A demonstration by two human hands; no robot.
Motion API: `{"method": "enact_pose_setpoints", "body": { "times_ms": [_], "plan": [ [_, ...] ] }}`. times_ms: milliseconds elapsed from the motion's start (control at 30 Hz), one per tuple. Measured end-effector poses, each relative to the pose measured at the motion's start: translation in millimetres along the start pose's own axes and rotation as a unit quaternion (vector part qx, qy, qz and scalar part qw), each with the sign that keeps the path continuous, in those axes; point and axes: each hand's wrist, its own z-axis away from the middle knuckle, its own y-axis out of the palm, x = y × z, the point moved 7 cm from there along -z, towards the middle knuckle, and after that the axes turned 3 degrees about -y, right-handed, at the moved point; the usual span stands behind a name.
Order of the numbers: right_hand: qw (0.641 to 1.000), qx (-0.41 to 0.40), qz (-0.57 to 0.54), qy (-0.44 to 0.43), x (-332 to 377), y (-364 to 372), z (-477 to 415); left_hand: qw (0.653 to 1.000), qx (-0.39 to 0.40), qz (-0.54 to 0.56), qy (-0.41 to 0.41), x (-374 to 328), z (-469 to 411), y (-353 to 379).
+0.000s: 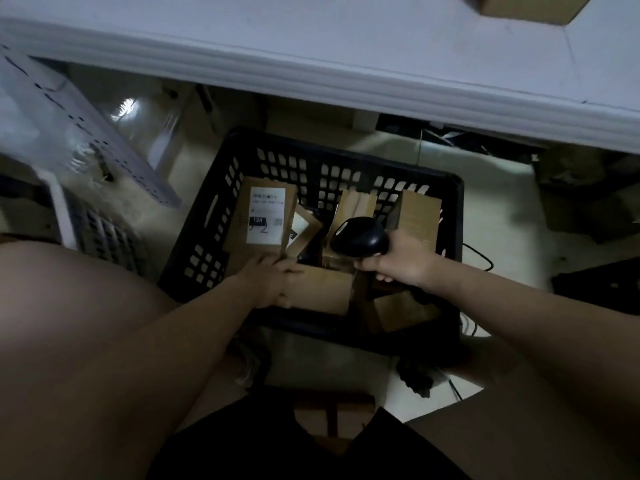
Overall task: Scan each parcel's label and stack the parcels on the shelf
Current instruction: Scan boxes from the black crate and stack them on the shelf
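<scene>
A black slotted plastic crate [346,164] stands on the floor and holds several cardboard parcels. One parcel [263,223] leans at the crate's left side with a white printed label facing up. My left hand [273,282] grips the top edge of a plain brown parcel [322,289] at the crate's near side. My right hand [401,261] holds a black barcode scanner [360,237] by its handle, its head above the middle of the crate. More parcels stand at the back right [419,216] and front right [405,311].
A white shelf edge [311,71] runs across the top, with a cardboard box [530,5] on it. A white perforated rack [69,133] stands at left. Dark boxes [585,202] lie on the floor at right. A black cable [481,258] trails beside the crate.
</scene>
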Motion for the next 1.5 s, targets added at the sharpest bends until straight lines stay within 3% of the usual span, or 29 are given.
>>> {"method": "enact_pose_setpoints", "body": {
  "times_ms": [267, 467, 700, 800, 1000, 1267, 1367, 1433, 1500],
  "plan": [
    [0.999, 0.005, 0.028, 0.03, -4.1, 5.2, -11.4, 0.999, -0.045, 0.017, -0.02, 14.5, -22.3, -4.1],
    [0.999, -0.007, 0.031, 0.028, 4.6, -1.1, -16.7, 0.984, -0.174, 0.004, 0.026, 12.8, -4.5, -36.8],
    [0.992, -0.101, 0.03, -0.076, 52.0, -42.9, 2.1, 0.965, -0.246, 0.051, 0.07, 4.0, 38.0, -83.6],
    [0.979, -0.139, 0.055, -0.137, 85.3, -66.8, 21.0, 0.938, -0.323, 0.104, 0.069, 1.0, 66.3, -116.8],
    [0.938, -0.241, 0.055, -0.242, 147.3, -124.8, 65.7, 0.886, -0.439, 0.15, 0.013, 8.7, 127.8, -201.4],
    [0.829, -0.41, -0.22, -0.311, 144.9, -192.5, 105.5, 0.844, -0.509, 0.169, 0.029, 0.7, 168.3, -272.5],
    [0.798, -0.444, -0.256, -0.317, 140.5, -207.3, 113.3, 0.793, -0.541, 0.278, 0.038, 8.8, 174.0, -297.1],
    [0.789, -0.44, -0.298, -0.31, 136.6, -211.0, 113.0, 0.715, -0.569, 0.4, 0.061, 15.7, 174.0, -314.9],
    [0.791, -0.379, -0.375, -0.299, 134.7, -204.7, 103.6, 0.636, -0.582, 0.502, 0.071, 18.1, 167.6, -330.8]
  ]
}}
